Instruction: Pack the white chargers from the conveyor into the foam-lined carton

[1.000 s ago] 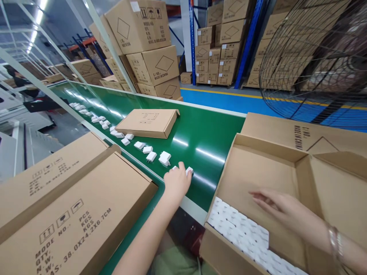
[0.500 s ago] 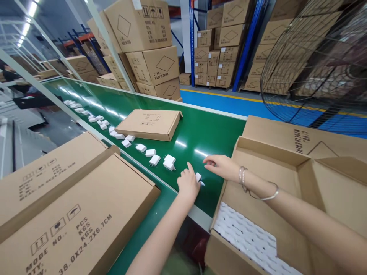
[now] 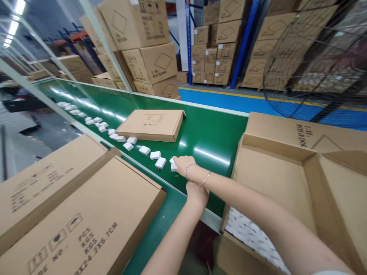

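White plug adapters (image 3: pixel 160 163) in a loose line along the near edge of the green conveyor belt (image 3: pixel 206 133). At the line's right end, right hand (image 3: pixel 184 165) bent over two adapters (image 3: pixel 173 166), fingertips against them; clamped or only touching, impossible to tell. Left hand (image 3: pixel 197 193) beside the near edge, fingers hidden behind the right wrist (image 3: pixel 197 174); together or apart, impossible to tell. Packed adapters (image 3: pixel 246 229) in the open carton (image 3: pixel 275 164) to the right. Closed flat carton (image 3: pixel 150 124) between the line and the far edge.
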### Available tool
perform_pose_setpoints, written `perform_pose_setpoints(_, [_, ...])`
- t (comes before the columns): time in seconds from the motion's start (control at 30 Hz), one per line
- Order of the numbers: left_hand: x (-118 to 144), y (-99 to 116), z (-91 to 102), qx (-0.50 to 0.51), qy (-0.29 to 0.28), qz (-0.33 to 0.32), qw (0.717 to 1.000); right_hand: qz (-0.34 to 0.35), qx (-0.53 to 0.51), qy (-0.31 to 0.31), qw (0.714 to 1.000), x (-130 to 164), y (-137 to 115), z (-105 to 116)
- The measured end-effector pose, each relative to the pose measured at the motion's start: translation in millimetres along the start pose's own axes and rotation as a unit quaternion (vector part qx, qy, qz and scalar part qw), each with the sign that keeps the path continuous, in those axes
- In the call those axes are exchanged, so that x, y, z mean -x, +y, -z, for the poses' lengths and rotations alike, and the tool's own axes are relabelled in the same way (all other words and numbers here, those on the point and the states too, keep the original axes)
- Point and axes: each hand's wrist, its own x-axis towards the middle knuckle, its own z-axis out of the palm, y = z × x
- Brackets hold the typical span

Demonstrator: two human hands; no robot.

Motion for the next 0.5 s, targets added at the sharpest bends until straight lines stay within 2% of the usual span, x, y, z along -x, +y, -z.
perform_pose_setpoints(0.1, [-1, -1, 7.0, -0.044, 0.012, -0.036, 0.998, 0.037, -0.040, 0.005, 0.998, 36, 30, 43])
perform_pose_setpoints(0.17, [-2, 2, 13.8, -0.043, 0.046, -0.108, 0.992, 0.048, -0.071, 0.025, 0.996, 73, 54, 71])
perform_pose_setpoints(0.23, [2, 9, 20.9, 0.023, 0.077, -0.194, 0.978, 0.033, -0.123, 0.053, 0.990, 118, 76, 90])
perform_pose_setpoints(0.3, [12, 20, 26.6, 0.128, 0.090, -0.258, 0.953, 0.007, -0.215, 0.075, 0.974, 165, 94, 95])
perform_pose_setpoints(0.37, [29, 34, 29.4, 0.220, 0.075, -0.310, 0.922, -0.017, -0.269, 0.084, 0.959, 207, 105, 89])
perform_pose_setpoints(0.5, [68, 59, 26.7, 0.321, -0.016, -0.381, 0.867, -0.068, -0.296, 0.091, 0.948, 263, 109, 67])
